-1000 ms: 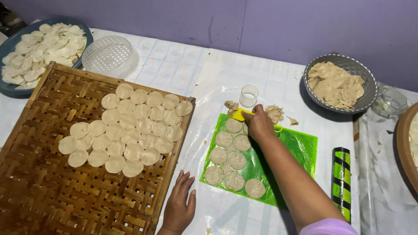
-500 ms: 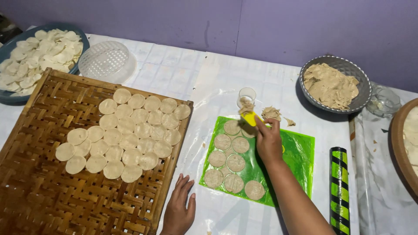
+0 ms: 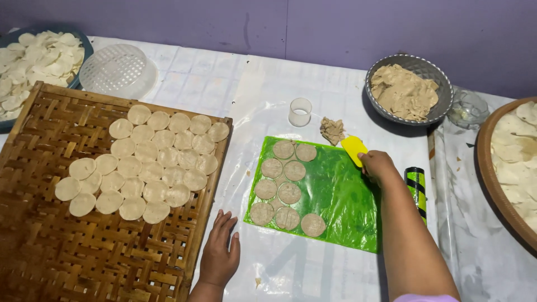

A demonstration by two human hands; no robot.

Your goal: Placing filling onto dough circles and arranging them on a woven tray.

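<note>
Yellow scraper (image 3: 353, 149) pinched in the right hand (image 3: 378, 166), blade tip resting at the upper right edge of the green plastic sheet (image 3: 341, 196), just below a small lump of scrap dough (image 3: 332, 130). Nine cut dough rounds (image 3: 288, 192) lying in pairs down the left part of the sheet; right part of the sheet bare. Judging by that: cutting on this sheet looks finished, trimmings gathered off to the top, rounds not yet lifted away. Many pale rounds (image 3: 151, 162) already laid overlapping on the woven bamboo tray (image 3: 67, 246), lower part of that tray unfilled. Round clear cutter (image 3: 300, 112) standing upright beside the scrap lump, untouched.

Right forearm reaching in from the lower right, wrist bent, fingers curled around the scraper's handle end. Left hand (image 3: 219, 253) flat on the white plastic table cover (image 3: 251, 84), palm down, fingers spread, holding nothing, between tray edge and sheet.

Farther out: grey bowl of dough (image 3: 407, 89) at upper right, green-and-black roller (image 3: 417, 187) just beside the right forearm, white perforated lid (image 3: 118, 71) above the tray.
</note>
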